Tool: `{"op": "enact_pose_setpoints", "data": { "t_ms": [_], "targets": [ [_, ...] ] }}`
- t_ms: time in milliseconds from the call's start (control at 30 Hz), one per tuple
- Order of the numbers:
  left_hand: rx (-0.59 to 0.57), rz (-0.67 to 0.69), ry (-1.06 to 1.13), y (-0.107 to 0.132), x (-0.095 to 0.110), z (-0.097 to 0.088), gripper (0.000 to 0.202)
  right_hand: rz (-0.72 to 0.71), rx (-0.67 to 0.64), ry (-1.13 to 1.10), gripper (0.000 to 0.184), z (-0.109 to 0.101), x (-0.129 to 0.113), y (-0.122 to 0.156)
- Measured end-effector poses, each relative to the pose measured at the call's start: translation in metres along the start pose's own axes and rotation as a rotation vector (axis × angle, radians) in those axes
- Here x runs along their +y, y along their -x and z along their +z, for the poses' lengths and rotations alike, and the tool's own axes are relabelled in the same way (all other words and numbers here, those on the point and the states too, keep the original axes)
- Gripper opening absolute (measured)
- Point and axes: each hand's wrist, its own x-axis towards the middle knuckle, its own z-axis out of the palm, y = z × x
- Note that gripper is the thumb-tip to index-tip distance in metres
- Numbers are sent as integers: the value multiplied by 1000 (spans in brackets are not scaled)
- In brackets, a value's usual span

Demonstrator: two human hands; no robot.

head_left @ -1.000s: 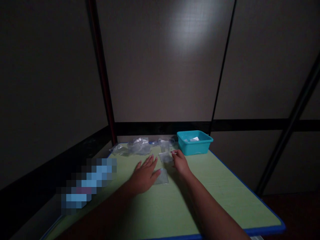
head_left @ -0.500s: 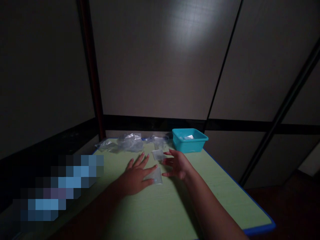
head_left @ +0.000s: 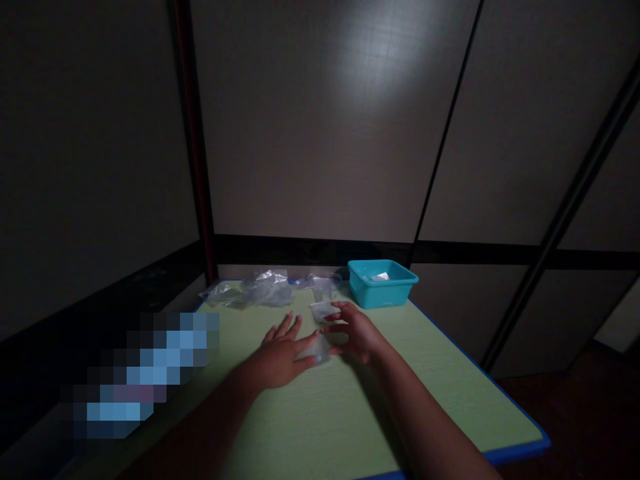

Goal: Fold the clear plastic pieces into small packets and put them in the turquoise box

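Note:
My left hand (head_left: 283, 355) rests palm down with its fingers spread, thumb and index finger lying over a small clear plastic bag (head_left: 320, 350) on the green table (head_left: 300, 427). On the other side of that bag hovers my right hand (head_left: 354, 332), fingers apart and slightly curled, its lower fingertips at or close to the bag's right edge. A second small clear bag (head_left: 321, 311) lies just beyond, partly behind the fingers of my right hand. Whether those fingers touch it, I cannot tell.
Crumpled clear plastic bags (head_left: 267, 290) lie along the table's far edge, with another clear bag (head_left: 325, 283) beside them. A turquoise basin (head_left: 383, 293) with something whitish inside stands at the far right. A blurred-out bluish patch (head_left: 165, 360) covers the left side. Dark panels rise behind.
The view has shifted slightly, so everything sits a little further right. The near bag's right edge looks more tilted. Both hands keep nearly the same pose around it.

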Motion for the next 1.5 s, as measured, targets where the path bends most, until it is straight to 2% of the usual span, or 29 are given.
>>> {"op": "enact_pose_setpoints", "data": {
  "t_ms": [67, 167, 267, 433, 667, 767, 833, 933, 1000, 1133, 1300, 1400, 1500],
  "targets": [
    [-2, 5, 15, 1, 0, -1, 59, -81, -80, 106, 34, 4, 1, 4],
    [3, 8, 46, 2, 2, -2, 62, -130, -163, 235, 39, 9, 2, 8],
    [27, 23, 47, 3, 5, -3, 70, -162, -152, 287, 42, 13, 5, 7],
    [46, 89, 4, 3, 6, 0, 81, -179, -132, 233, 42, 13, 9, 2],
    [43, 94, -22, 2, 4, 2, 54, -227, -94, 155, 41, 11, 8, 0],
    [21, 76, -11, 3, 4, 0, 49, -247, -99, 151, 41, 7, 7, -1],
    [15, 66, -2, 3, 4, -1, 48, -302, -94, 210, 41, 4, 5, -2],
    [22, 46, 32, 1, 1, 1, 47, -459, -71, 369, 38, -1, 2, -1],
    [32, 33, 68, 0, -1, 1, 45, -554, -70, 469, 33, -2, -1, 0],
    [55, 21, 188, -2, -4, -1, 45, -632, -136, 623, 26, -2, -1, 3],
    [80, 111, 376, -2, -5, -5, 44, -700, -228, 632, 24, -2, 5, -1],
    [79, 131, 484, -2, -5, -5, 42, -693, -191, 622, 17, -4, 8, -6],
    [47, 163, 680, -4, -5, -5, 43, -681, -117, 642, 16, -7, 9, -10]
  ]
}}
